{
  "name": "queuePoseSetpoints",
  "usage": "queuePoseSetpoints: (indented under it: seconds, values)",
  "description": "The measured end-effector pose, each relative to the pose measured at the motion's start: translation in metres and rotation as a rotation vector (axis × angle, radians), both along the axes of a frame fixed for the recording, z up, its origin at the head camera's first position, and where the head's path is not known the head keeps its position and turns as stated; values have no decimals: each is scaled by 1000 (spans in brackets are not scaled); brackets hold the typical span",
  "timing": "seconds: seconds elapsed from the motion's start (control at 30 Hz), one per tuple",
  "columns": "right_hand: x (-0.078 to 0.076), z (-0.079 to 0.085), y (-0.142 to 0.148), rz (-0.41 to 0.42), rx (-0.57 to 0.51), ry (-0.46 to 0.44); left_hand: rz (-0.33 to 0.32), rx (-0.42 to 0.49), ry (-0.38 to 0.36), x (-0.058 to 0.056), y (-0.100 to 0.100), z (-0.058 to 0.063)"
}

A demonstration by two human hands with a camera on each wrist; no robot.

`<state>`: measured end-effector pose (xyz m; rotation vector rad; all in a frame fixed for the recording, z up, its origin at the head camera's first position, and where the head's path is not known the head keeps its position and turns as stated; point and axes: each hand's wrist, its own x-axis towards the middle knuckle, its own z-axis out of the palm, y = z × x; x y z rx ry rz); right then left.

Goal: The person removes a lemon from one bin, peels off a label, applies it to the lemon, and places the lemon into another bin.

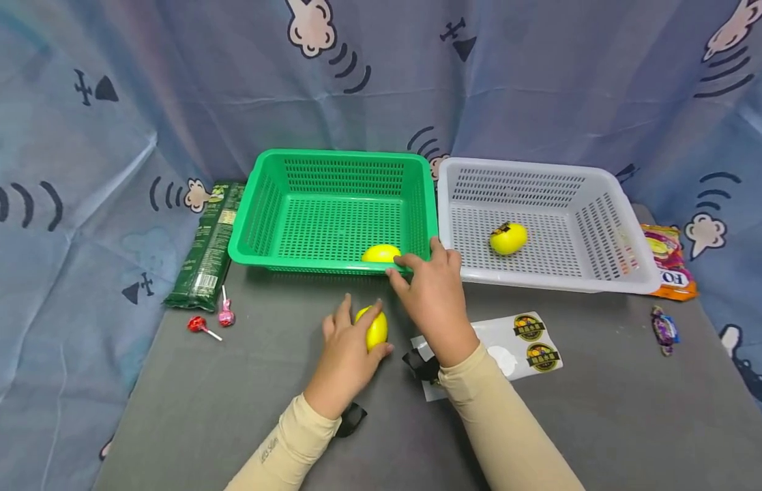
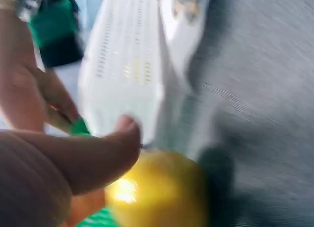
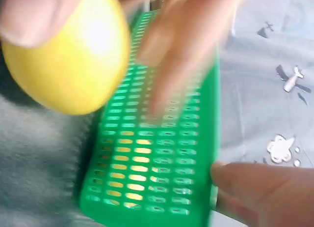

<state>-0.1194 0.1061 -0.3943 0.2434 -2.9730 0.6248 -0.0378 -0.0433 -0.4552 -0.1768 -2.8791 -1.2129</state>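
Pinched between finger and thumb in the left hand's (image 1: pixel 346 354) grip, the yellow fruit (image 1: pixel 377 333) points its long axis roughly forward, toward the green basket (image 1: pixel 313 264) ahead, whose rim the nearer, loosely spread right hand (image 1: pixel 436 293) touches.

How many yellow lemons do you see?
3: one lemon in the left hand, one lemon, partly hidden, in the green basket, and one lemon in the white basket.
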Motion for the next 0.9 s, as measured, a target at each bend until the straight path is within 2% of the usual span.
queuePoseSetpoints:
  seconds: [0.1, 0.17, 0.2, 0.27, 0.33, 0.43, 0.57, 0.63, 0.73, 0.9]
  values:
    - [3, 5, 16, 49, -103, -107, -58, 96, 67, 16, 8, 16]
    - [9, 9, 32, 66, -186, -149, -151, 174, 81, 26, 18, 22]
    - [13, 11, 40, 68, -223, -154, -202, 183, 67, 30, 23, 23]
    - [23, 12, 56, 60, -268, -141, -290, 115, 32, 34, 34, 18]
    - [36, 11, 68, 36, -284, -143, -324, 2, -3, 35, 45, 9]
    - [56, 2, 81, 26, -277, -186, -286, -141, 5, 35, 56, -7]
    - [83, -23, 93, 39, -227, -257, -194, -219, 91, 37, 66, -24]
    - [94, -38, 98, 48, -196, -265, -169, -216, 120, 37, 69, -29]
    - [104, -58, 105, 47, -195, -247, -151, -142, 118, 36, 72, -32]
    - [106, -69, 111, 42, -292, -195, -168, -15, 92, 31, 72, -33]
